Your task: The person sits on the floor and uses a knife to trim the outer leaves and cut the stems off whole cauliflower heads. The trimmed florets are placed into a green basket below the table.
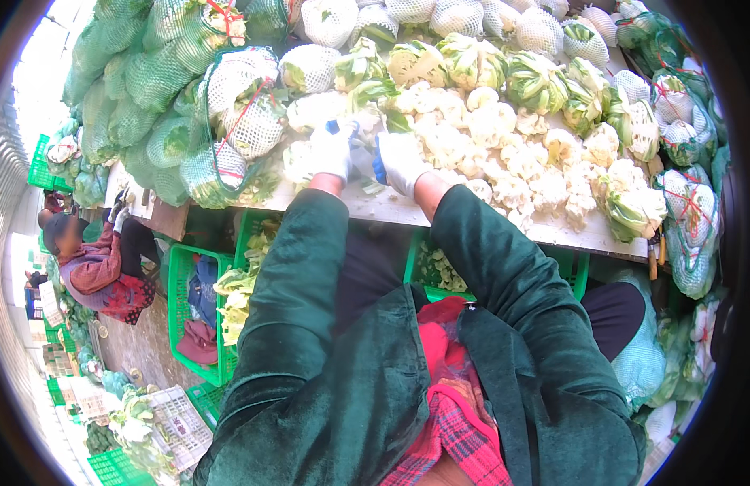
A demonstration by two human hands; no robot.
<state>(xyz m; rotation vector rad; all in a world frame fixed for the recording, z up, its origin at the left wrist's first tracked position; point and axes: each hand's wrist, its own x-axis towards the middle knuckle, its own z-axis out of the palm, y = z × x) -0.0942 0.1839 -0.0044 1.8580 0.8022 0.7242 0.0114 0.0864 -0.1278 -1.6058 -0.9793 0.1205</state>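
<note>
Both my hands wear white gloves with blue-coated palms, over the near part of a white work table. My left hand and my right hand are a short way apart, fingers curled in. A pale, translucent sheet, seemingly plastic film, spans the space between them, and both hands seem to grip it. Its edges are blurred. Trimmed cauliflower florets lie heaped right of my right hand. Just beyond my hands are a green leaf and a leafy cauliflower. Foam-netted cauliflower in a green mesh bag lies to the left.
Stacked mesh bags rise at the left. Foam-netted heads line the back. Wooden-handled tools hang at the table's right edge. Green crates stand below, one holding clothing. Another person sits at far left.
</note>
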